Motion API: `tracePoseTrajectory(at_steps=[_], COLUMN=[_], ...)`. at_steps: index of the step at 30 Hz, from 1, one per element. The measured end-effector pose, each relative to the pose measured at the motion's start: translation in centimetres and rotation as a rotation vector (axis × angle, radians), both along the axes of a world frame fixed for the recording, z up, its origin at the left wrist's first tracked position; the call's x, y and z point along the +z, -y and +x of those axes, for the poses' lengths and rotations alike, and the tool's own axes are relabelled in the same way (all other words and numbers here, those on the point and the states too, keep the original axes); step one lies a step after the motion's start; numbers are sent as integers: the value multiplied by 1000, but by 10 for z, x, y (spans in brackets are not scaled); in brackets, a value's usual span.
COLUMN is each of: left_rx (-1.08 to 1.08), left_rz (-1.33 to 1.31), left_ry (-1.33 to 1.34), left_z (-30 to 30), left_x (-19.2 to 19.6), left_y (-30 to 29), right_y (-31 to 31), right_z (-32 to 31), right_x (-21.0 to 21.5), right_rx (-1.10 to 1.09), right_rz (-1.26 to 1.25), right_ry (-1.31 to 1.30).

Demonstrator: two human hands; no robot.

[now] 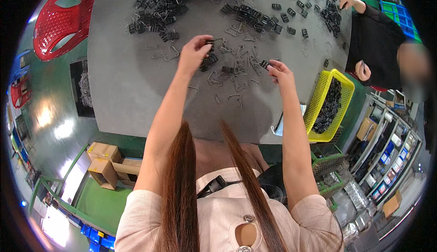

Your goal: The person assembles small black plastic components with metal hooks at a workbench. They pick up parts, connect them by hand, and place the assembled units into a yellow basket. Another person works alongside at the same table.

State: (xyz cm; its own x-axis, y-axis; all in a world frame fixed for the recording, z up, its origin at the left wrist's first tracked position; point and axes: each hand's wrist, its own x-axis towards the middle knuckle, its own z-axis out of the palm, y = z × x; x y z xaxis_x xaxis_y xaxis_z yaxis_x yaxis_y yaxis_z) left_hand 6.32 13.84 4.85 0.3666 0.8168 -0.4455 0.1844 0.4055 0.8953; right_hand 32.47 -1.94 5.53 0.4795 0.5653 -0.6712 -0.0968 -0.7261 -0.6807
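Over the grey table point(123, 88) my left hand point(193, 56) pinches a small black plastic buckle point(209, 43) between thumb and fingers, with a thin piece sticking out to the right of it. My right hand point(281, 73) is closed on another black plastic buckle point(265, 64), its end showing past the fingertips. Between the two hands lie several loose bent wire hooks point(241, 65) and a few more black buckles point(226, 70). Beyond them spreads a large heap of black buckles point(159, 1), with hooks among them.
A yellow basket point(314, 101) of black pieces stands at the table's right edge, near a blue-and-white face mask point(280, 125). A co-worker in black point(375, 47) handles pieces at the far right. A red chair point(61, 22) stands left; cardboard boxes point(104, 170) sit lower left.
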Motion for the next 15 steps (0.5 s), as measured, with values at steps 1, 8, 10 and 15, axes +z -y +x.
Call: tracePoseTrajectory(at_steps=[1,8,10,15], left_rx=[110,200,81,-77], left_rz=[-242,-604,16,532], left_ry=[237,533,-170,-821], left_z=[-7,-57,-30,4], left_x=[4,-45,-29,-24], left_y=[0,-6,6,14], right_y=[0,-4,-21,-38], right_z=[-1,-16,-52,-122], right_x=[7,-5,-18,-27], right_rx=[-90,-140,168,696], right_rz=[-17,116,-76,-35], right_ry=[-77,-588,-278,663])
